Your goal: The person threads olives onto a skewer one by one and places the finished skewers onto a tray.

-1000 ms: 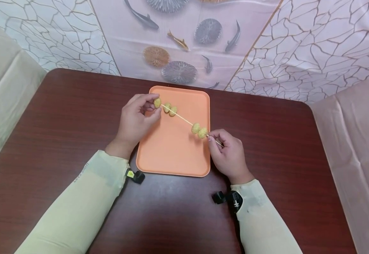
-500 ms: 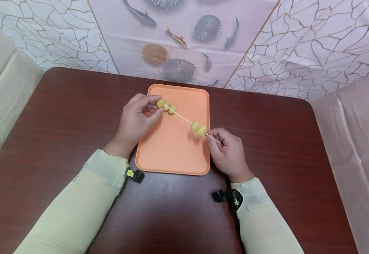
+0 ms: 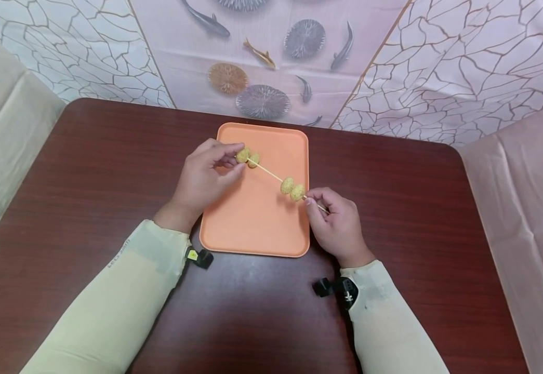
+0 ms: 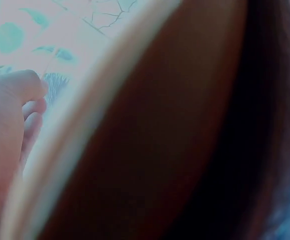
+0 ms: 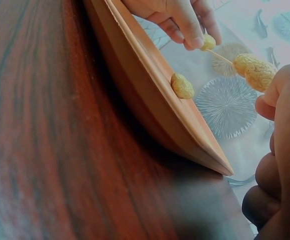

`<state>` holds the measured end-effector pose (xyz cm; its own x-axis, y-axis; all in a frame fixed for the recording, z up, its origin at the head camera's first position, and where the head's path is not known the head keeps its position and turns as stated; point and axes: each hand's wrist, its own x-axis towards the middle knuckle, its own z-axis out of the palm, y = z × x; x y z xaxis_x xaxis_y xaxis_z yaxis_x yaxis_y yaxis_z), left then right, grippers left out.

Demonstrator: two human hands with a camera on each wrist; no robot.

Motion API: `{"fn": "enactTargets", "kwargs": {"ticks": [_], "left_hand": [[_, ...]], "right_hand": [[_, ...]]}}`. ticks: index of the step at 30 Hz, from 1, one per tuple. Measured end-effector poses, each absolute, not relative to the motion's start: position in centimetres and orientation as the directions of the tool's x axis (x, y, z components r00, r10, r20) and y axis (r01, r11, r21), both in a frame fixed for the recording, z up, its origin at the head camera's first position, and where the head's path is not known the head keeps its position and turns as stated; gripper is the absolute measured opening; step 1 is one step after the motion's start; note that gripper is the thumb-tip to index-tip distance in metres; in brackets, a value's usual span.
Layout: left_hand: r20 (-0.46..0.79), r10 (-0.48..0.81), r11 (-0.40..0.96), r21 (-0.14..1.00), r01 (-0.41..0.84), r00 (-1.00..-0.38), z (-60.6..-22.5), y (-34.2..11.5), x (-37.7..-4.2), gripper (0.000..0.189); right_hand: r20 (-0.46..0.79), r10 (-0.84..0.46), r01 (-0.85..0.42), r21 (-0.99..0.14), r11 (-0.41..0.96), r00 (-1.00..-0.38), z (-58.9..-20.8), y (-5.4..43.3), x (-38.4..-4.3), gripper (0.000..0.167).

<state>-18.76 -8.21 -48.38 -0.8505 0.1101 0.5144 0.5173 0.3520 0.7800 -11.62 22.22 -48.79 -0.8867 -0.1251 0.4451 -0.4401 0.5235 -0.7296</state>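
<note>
My left hand (image 3: 206, 174) pinches a wrinkled yellow ball (image 3: 242, 155) between thumb and fingers at the far tip of a thin wooden skewer (image 3: 267, 171). Low on that skewer, two more yellow balls (image 3: 292, 189) sit side by side. Right below them, my right hand (image 3: 339, 221) grips the skewer's near end, its other fingers curled. Loose on the orange tray (image 3: 252, 228) lies another yellow ball (image 3: 253, 160), partly overlapped by the held one. The right wrist view shows the held ball (image 5: 208, 42) against the skewer tip. Sleeve and blur cover most of the left wrist view.
The tray lies on a dark red-brown wooden table (image 3: 416, 234), near its back edge. Behind the table hangs a patterned cloth (image 3: 262, 57). Beige cloth (image 3: 524, 208) borders the right side, and pale cloth (image 3: 14, 114) the left.
My left hand has moved right and slightly nearer with its ball, along the skewer, so less bare stick shows. It now covers one of the loose balls. My right hand has stayed nearly still.
</note>
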Motion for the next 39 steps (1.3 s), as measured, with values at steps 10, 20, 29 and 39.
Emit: {"fn": "enactTargets", "kwargs": {"ticks": [10,20,29,39], "left_hand": [[0.561,0.201,0.360,0.720,0.593,-0.803,-47.3,-7.3,-18.0,0.041],[0.542,0.256,0.368,0.711,0.599,-0.801,-46.5,-6.4,-17.2,0.043],[0.514,0.307,0.389,0.700,0.599,-0.801,-45.9,-5.5,-16.6,0.042],[0.530,0.363,0.409,0.649,0.642,-0.767,-45.8,-4.8,-16.2,0.040]], "right_hand": [[0.454,-0.135,-0.457,-0.738,0.497,-0.881,-48.9,22.2,-11.7,0.008],[0.463,-0.132,-0.465,-0.742,0.483,-0.876,-48.6,22.1,-11.6,0.008],[0.475,-0.127,-0.474,-0.740,0.477,-0.870,-48.7,22.3,-11.4,0.010],[0.473,-0.129,-0.472,-0.737,0.485,-0.872,-48.7,22.3,-11.5,0.008]]}}
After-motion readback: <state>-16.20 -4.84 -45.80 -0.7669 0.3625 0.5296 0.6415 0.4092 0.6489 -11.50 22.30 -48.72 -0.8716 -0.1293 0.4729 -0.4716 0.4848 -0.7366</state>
